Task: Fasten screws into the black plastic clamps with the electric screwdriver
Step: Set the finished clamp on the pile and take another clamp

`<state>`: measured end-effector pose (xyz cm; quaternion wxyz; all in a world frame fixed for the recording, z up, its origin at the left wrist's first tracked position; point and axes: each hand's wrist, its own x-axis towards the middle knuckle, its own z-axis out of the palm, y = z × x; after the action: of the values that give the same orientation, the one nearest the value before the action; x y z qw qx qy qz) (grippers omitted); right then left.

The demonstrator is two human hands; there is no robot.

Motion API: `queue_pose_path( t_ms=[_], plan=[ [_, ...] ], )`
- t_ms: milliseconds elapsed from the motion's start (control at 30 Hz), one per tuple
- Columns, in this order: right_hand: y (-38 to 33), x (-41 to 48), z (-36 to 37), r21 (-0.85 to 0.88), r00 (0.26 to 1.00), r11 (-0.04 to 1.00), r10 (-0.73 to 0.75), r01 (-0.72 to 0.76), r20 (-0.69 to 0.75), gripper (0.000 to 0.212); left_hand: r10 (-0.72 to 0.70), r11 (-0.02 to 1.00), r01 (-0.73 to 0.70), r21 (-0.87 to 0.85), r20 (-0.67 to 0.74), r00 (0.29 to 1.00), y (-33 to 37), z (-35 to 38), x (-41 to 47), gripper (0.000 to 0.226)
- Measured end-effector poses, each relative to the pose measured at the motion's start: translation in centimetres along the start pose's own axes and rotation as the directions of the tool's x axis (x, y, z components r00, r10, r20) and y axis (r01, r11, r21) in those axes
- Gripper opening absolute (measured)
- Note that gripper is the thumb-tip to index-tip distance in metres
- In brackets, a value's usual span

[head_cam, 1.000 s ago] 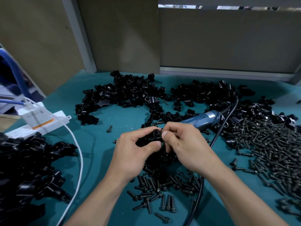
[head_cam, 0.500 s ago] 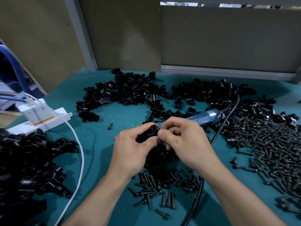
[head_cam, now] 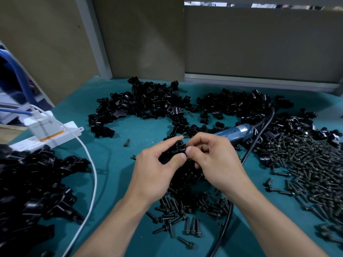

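While loose screws point(head_cam: 185, 210) lie at the bottom centre, the left hand point(head_cam: 157, 169) grips one clamp point(head_cam: 176, 149) at mid-frame. The right hand point(head_cam: 217, 164) pinches a screw point(head_cam: 184, 149) at its side hole. Seat it straight before taking the screwdriver point(head_cam: 235, 132) lying just behind.

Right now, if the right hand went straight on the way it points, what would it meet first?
The black clamp held in the left hand; the right hand, pinching what looks like a screw, points at it and seems to touch it.
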<state>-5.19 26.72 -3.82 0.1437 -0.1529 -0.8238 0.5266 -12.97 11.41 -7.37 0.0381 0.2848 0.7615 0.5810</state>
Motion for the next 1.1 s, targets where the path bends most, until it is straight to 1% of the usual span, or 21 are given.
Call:
queue_pose_path(
  t_ms=[133, 267, 333, 400, 467, 533, 567, 633, 733, 767, 833, 900, 933, 967, 1033, 1100],
  plan=[
    [-0.2, 0.0, 0.0, -0.053, 0.999, 0.998, -0.026, 0.027, 0.019, 0.022, 0.009, 1.0, -0.009, -0.006, 0.009, 1.0, -0.2, -0.1, 0.2, 0.039],
    [-0.1, -0.1, 0.5, -0.152, 0.999, 0.987, -0.046, 0.049, 0.02, 0.041, 0.079, 0.997, -0.079, -0.01, 0.018, 0.997, 0.0, -0.1, -0.1, 0.037],
    [0.0, -0.1, 0.6, -0.198, 0.998, 0.979, -0.045, 0.051, 0.034, 0.047, 0.118, 0.993, -0.118, -0.007, 0.033, 0.992, 0.2, 0.1, -0.1, 0.035],
    [-0.1, -0.1, 0.4, -0.208, 0.998, 0.976, -0.053, 0.061, 0.041, 0.042, 0.155, 0.988, -0.155, 0.008, 0.034, 0.987, 0.3, 0.3, -0.2, 0.034],
    [-0.1, 0.0, -0.1, -0.136, 0.998, 0.989, -0.054, 0.057, 0.029, 0.03, 0.178, 0.984, -0.179, 0.021, 0.033, 0.983, 0.4, 0.4, -0.2, 0.033],
    [-0.2, 0.1, -0.5, -0.093, 0.997, 0.994, -0.043, 0.049, 0.065, 0.018, 0.17, 0.985, -0.171, 0.034, 0.029, 0.985, 0.5, 0.4, -0.2, 0.031],
    [-0.2, 0.1, -0.5, -0.11, 0.995, 0.992, -0.051, 0.06, 0.083, 0.016, 0.158, 0.987, -0.159, 0.033, 0.027, 0.987, 0.4, 0.3, -0.2, 0.029],
    [-0.2, 0.2, -0.3, -0.157, 0.994, 0.984, -0.074, 0.086, 0.083, 0.018, 0.15, 0.988, -0.151, 0.022, 0.025, 0.988, 0.4, 0.3, -0.3, 0.029],
    [-0.2, 0.1, 0.2, -0.212, 0.995, 0.973, -0.078, 0.089, 0.059, 0.024, 0.175, 0.982, -0.176, 0.067, 0.022, 0.984, 0.6, 0.2, -0.2, 0.039],
    [-0.1, 0.1, 0.4, -0.233, 0.996, 0.969, -0.074, 0.084, 0.052, 0.029, 0.18, 0.981, -0.181, 0.072, 0.022, 0.983, 0.6, 0.2, -0.1, 0.037],
    [0.1, 0.0, 0.7, -0.269, 0.997, 0.96, -0.074, 0.08, 0.032, 0.041, 0.165, 0.984, -0.167, 0.062, 0.027, 0.986, 0.4, 0.3, -0.2, 0.026],
    [0.1, -0.1, 0.7, -0.268, 0.996, 0.96, -0.081, 0.086, 0.029, 0.044, 0.16, 0.985, -0.161, 0.063, 0.023, 0.987, 0.4, 0.3, -0.3, 0.024],
    [0.1, -0.1, 0.6, -0.248, 0.995, 0.964, -0.086, 0.093, 0.041, 0.042, 0.168, 0.984, -0.169, 0.065, 0.021, 0.986, 0.4, 0.3, -0.3, 0.027],
    [0.0, -0.1, 0.4, -0.217, 0.994, 0.971, -0.092, 0.102, 0.055, 0.036, 0.172, 0.982, -0.173, 0.074, 0.018, 0.985, 0.6, 0.2, -0.3, 0.035],
    [-0.1, -0.1, 0.0, -0.172, 0.992, 0.979, -0.096, 0.11, 0.087, 0.019, 0.146, 0.986, -0.147, 0.077, 0.02, 0.989, 0.7, 0.2, -0.2, 0.049],
    [0.0, -0.1, -0.2, -0.179, 0.988, 0.974, -0.12, 0.135, 0.093, 0.018, 0.124, 0.989, -0.125, 0.073, 0.018, 0.992, 0.7, 0.2, 0.0, 0.058]
  ],
)
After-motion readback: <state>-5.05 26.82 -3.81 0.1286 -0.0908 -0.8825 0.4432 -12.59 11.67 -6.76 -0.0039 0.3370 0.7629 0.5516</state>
